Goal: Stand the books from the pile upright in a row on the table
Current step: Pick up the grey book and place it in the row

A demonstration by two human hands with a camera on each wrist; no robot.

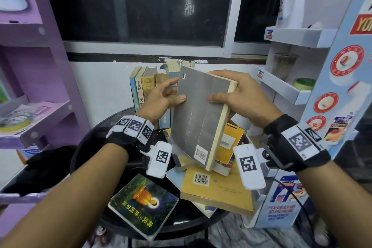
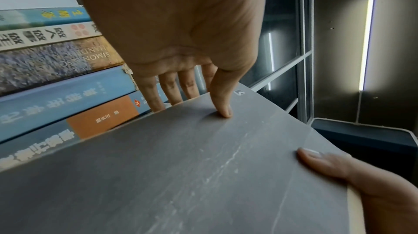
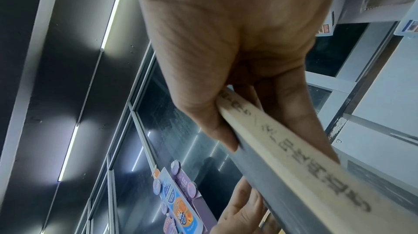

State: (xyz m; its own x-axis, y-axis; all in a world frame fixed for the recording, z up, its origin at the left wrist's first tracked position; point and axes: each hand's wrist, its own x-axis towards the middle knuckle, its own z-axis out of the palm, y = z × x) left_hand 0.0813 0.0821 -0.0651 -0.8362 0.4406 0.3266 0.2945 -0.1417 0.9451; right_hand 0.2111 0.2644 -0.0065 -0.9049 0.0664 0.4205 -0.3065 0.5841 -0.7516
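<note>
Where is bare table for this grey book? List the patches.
Bare table left, bordered by the standing row, the green-cover book and the rim. The pile crowds centre and right. The grey book hides the row's right end.

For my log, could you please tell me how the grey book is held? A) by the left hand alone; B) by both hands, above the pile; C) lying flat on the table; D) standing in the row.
B: the left hand and right hand both grip the grey book above the pile.
</note>
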